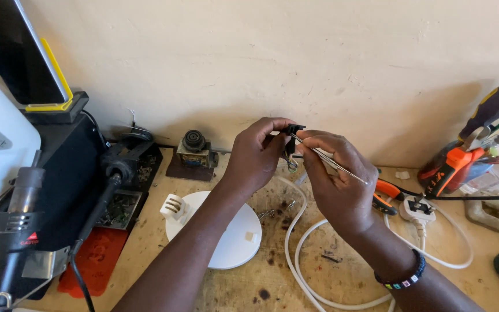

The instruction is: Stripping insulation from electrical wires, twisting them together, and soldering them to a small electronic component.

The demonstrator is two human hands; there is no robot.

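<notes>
My left hand (255, 155) pinches a small black part (293, 132) up in front of the wall, above the bench. My right hand (333, 173) grips thin metal tweezers (330, 160); their tip touches the black part. A white cable (295, 242) hangs from the part and loops across the wooden bench below. The two hands nearly touch each other.
A round white disc (235, 242) with a white clip (172, 206) lies under my left forearm. A hot-air gun (12, 225) and soldering station (59, 167) stand left. A white plug (417, 209), orange-handled pliers (388, 193) and a cup of screwdrivers (469, 150) sit right.
</notes>
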